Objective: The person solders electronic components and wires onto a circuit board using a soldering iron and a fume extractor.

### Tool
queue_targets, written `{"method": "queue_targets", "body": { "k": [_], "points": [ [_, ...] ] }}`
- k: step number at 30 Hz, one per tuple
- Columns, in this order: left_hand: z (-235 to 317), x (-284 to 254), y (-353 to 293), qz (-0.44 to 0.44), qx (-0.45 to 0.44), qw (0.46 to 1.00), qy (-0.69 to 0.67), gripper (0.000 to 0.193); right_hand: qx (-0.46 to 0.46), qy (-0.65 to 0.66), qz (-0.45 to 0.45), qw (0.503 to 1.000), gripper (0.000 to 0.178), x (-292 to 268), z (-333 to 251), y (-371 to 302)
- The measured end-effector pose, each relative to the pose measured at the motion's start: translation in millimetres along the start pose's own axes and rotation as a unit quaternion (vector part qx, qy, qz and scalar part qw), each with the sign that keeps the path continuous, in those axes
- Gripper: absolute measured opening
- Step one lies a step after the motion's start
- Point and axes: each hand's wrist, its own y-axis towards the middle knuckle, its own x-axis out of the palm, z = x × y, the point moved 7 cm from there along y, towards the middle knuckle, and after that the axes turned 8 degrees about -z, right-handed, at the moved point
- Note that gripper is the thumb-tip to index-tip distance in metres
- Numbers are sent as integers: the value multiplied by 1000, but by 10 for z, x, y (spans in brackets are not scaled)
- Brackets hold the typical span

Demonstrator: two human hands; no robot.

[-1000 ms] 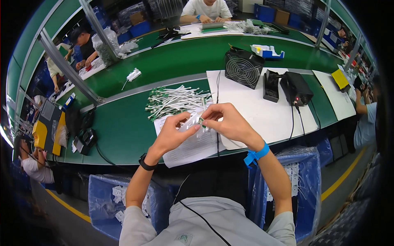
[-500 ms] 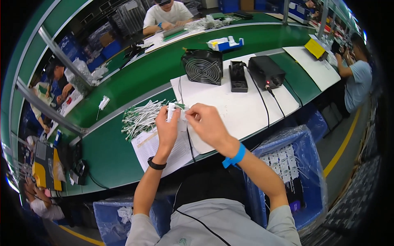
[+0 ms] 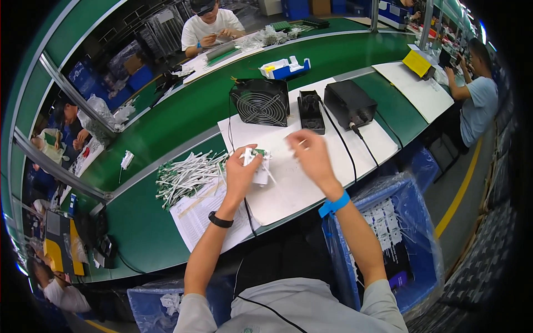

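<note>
My left hand [image 3: 239,176] is closed on a small white plastic housing [image 3: 259,176] with a bit of green circuit board showing at its top. A thin white cable sticks out of the housing toward the lower right. To the right of it, apart from the housing, is my right hand [image 3: 317,164] above the white work sheet [image 3: 288,202]. Motion smears its fingers, so whether they hold anything cannot be made out. Left of my hands lies a heap of white cables with green ends [image 3: 186,175], beside printed paper sheets [image 3: 208,216].
Behind my hands stand a black fan [image 3: 260,104], a narrow black holder [image 3: 311,112] and a black box with cords [image 3: 350,104]. A blue-and-white tray [image 3: 286,68] sits farther back. Lined blue bins flank me, the right bin [image 3: 425,238] holding white parts. Co-workers sit around the benches.
My right hand has drawn away from the housing to the right and is moving fast. My left hand keeps the housing, now tilted with its cable showing. The whole view has shifted slightly.
</note>
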Motion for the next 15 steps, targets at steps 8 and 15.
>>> {"method": "queue_targets", "body": {
  "k": [8,15],
  "points": [
    [-86,40,-8,9,-43,999,27,36,93,-109,-115,983,31,55,-6,52],
    [-132,29,20,49,-15,997,49,33,12,-79,-168,982,21,609,-209,-347]
  ]
}}
